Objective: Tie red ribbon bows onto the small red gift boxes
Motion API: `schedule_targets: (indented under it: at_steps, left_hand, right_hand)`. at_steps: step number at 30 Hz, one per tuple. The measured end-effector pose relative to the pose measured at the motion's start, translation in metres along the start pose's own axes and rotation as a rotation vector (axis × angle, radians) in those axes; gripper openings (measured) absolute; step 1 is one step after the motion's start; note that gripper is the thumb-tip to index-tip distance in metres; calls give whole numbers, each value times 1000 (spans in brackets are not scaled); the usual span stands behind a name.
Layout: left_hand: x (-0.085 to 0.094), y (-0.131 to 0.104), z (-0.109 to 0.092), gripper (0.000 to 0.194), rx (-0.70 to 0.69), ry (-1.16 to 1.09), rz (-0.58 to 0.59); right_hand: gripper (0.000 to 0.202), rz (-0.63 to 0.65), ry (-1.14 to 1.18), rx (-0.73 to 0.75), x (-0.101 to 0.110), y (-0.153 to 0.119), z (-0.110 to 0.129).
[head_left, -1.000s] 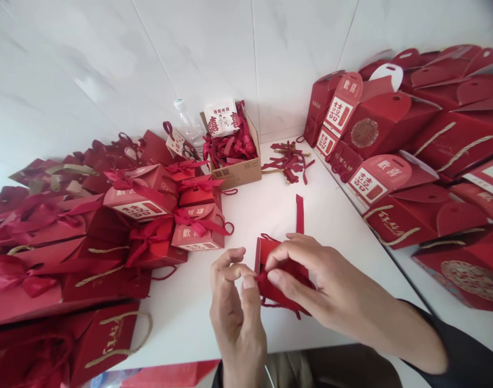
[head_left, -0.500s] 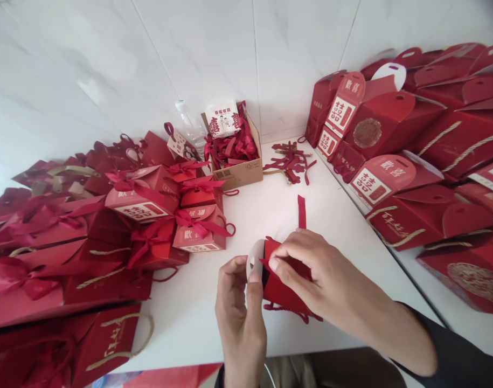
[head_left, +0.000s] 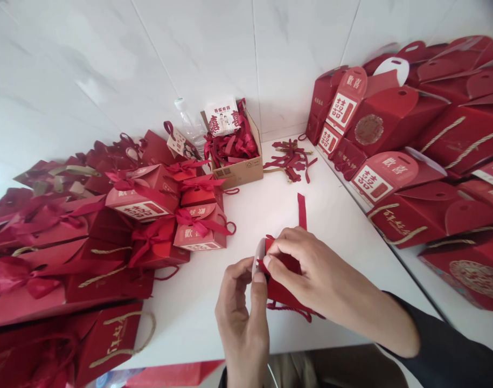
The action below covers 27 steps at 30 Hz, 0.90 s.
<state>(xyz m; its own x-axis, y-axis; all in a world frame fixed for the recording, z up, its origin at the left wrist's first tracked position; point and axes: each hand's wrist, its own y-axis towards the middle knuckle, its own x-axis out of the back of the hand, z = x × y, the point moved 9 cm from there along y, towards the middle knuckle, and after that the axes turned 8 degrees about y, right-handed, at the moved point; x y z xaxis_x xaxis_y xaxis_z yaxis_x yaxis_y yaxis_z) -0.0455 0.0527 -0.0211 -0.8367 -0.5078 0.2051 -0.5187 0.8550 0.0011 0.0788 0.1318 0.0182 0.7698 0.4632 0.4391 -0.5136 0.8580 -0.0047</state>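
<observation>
A: From where I stand, where exactly is the small red card box (head_left: 279, 295)?

B: It is on the white desk (head_left: 246, 231), close to the front edge, between the two hands. The right hand (head_left: 325, 272) covers a good part of it.

A: And its pale, rounded card flap (head_left: 259, 252)?

B: This one rises at the box's left side. The long axis goes from the front edge of the desk towards the back edge, so we see the flap almost as a thin line.

A: Which hand is nearer to it?

B: The left hand (head_left: 245, 320), I would say, because it touches it. The thumb and the forefinger are pinching the flap from the left.

A: Then what do the right fingers do?

B: They are pressed together around a narrow red ribbon end (head_left: 262, 262), just to the right of the flap. So the ribbon end points left, across the flap's long axis, at the height of the slot. This crossing is, in my judgement, the important relation.

A: Is the tip inside the slot?

B: It seems to be at the slot, but I cannot tell if it has passed through.
</observation>
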Motion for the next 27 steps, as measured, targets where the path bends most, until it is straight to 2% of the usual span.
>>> schedule_targets:
  at_steps: [9, 12, 15, 21, 27]
  left_hand:
    - [-4, -1, 14, 35, 40, -38, 79]
    - [-7, 4, 17, 35, 51, -98, 151]
    - [-10, 11, 22, 31, 152, -138, 194]
    - [-19, 15, 15, 29, 206, -193, 258]
    - [-17, 14, 21, 26, 207, -206, 207]
  right_hand:
    - [22, -9, 26, -14, 3, -3, -3]
    - [21, 1, 24, -16, 2, -1, -4]
    - [19, 12, 19, -24, 2, 0, -6]
    - [19, 20, 2, -20, 5, 0, -6]
    - [20, -28, 28, -13, 15, -8, -9]
